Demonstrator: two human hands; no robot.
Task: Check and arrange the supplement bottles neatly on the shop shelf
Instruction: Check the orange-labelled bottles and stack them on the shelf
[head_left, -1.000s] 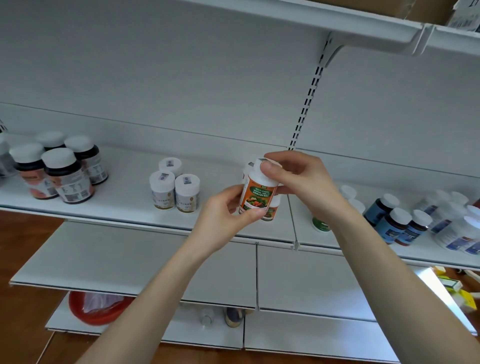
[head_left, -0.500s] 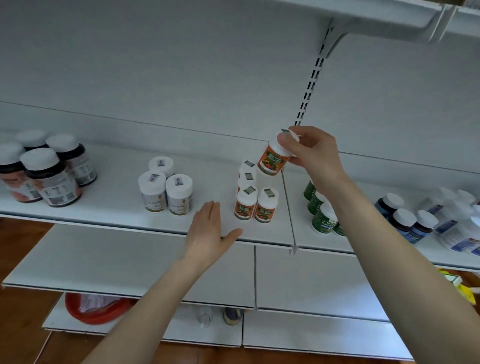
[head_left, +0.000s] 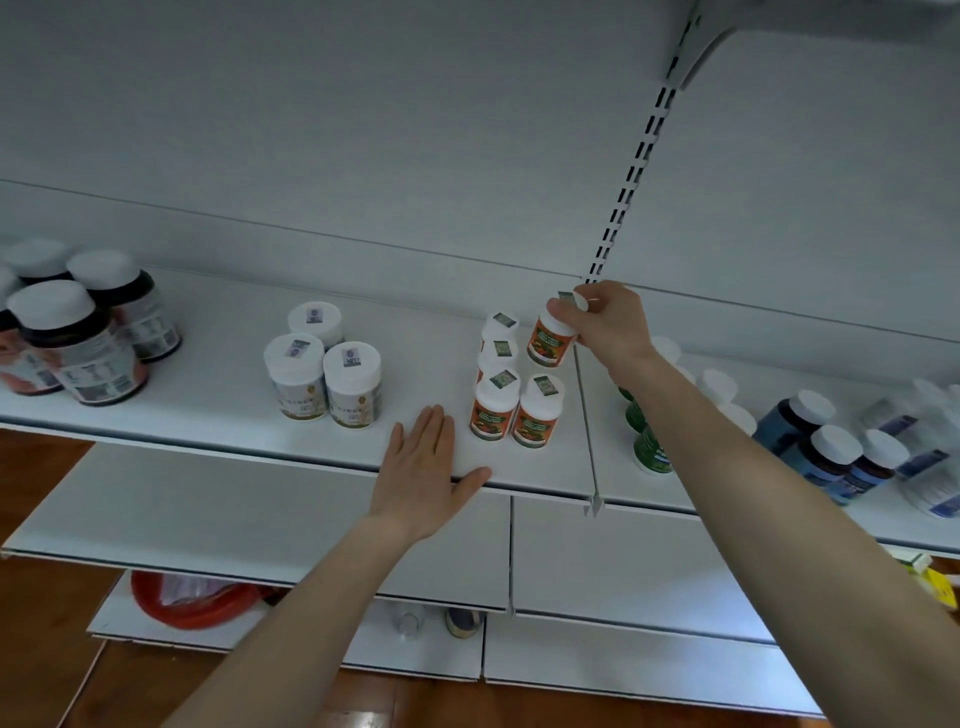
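R hand (head_left: 605, 325) w/ orange-label bottle (head_left: 550, 343) at back of shelf (head_left: 234, 374).
Fingers pinch its white cap; bottle tilted, just behind the orange-label group (head_left: 514, 410), can't tell if touching down. L hand (head_left: 423, 467) flat, fingers straight, on shelf front edge.

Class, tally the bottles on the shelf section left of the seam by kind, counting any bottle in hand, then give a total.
Dark bottles: 4 in view, at the frame edge
White bottles: 3
Orange-label bottles: 5, one gripped by the right hand
Total: 12
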